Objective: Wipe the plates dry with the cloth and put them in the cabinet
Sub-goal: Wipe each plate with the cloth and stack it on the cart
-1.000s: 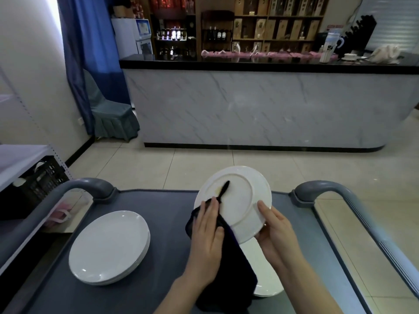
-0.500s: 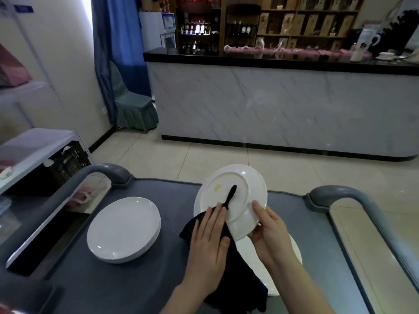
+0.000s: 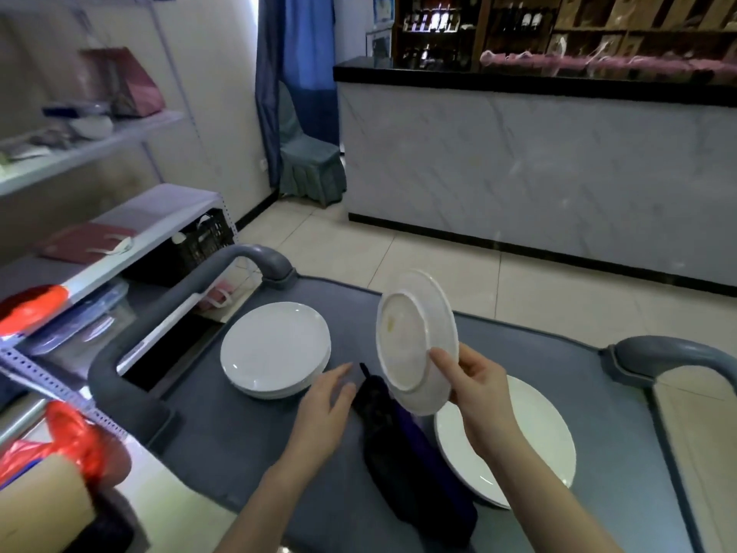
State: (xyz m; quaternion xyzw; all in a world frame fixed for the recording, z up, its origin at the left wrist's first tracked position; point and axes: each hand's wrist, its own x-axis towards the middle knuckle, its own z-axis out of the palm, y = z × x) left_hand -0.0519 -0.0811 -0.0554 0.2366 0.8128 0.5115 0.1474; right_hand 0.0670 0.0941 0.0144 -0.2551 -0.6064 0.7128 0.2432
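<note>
My right hand [image 3: 482,393] pinches the round white ceramic plate [image 3: 414,341] by its lower rim at the centre of the frame; the plate stands nearly on edge, underside turned left; my left hand [image 3: 323,405] hovers, fingers [image 3: 343,371] straight, holding nothing; the dark blue cloth [image 3: 399,445] lies on the grey bench [image 3: 239,433] just right of them, long axis running towards the lower edge; the left hand is nearer, so I judge it should take the cloth.

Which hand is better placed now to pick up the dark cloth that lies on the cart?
The left hand. It is open and empty, right beside the cloth, while the right hand grips the raised plate.
</note>
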